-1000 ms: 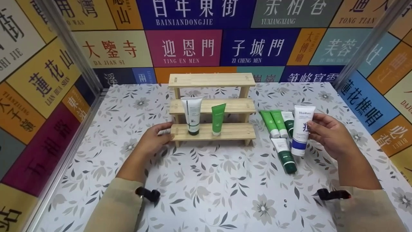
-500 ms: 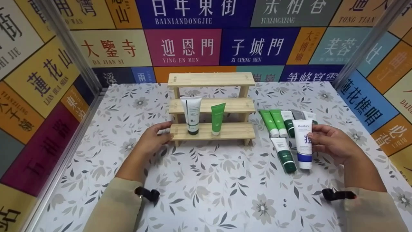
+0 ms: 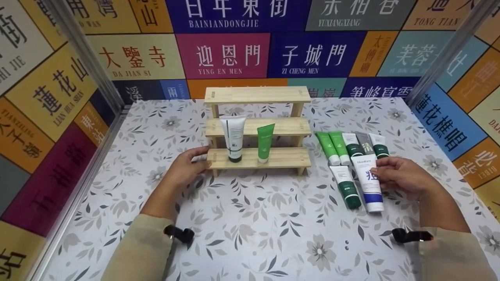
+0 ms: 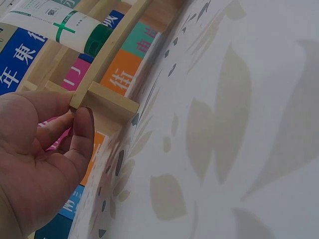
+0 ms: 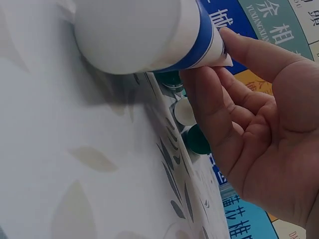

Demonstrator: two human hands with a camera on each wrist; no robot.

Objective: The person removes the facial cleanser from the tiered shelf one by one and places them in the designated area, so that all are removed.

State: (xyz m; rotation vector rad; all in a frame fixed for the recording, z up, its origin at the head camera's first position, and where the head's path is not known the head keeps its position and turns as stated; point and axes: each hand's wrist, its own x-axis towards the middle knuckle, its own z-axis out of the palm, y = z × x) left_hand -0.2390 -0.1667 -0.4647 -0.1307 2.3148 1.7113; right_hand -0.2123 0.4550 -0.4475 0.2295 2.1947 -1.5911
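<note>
My left hand (image 3: 189,168) pinches the left end of the bottom step of a three-step wooden display rack (image 3: 258,95); in the left wrist view thumb and finger meet the board's corner. On that step stand a white squeeze tube (image 3: 234,136) with a dark cap and a green squeeze tube (image 3: 265,142). At the right, my right hand (image 3: 406,177) holds a white squeeze tube with a blue band (image 3: 367,179) between thumb and fingers. It is tilted, cap end toward me, beside a white and dark green tube (image 3: 345,187). Whether its cap touches the table is unclear.
Behind the held tube lie several tubes in a row: two green (image 3: 328,148), then white-and-green ones and a grey one (image 3: 365,142). A flower-patterned cloth (image 3: 254,234) covers the table. Printed panels (image 3: 222,54) wall the back and sides.
My right hand has brought the blue-banded tube down toward me, next to the white and dark green tube, uncovering the tubes behind. The left hand and the rack have stayed put.
</note>
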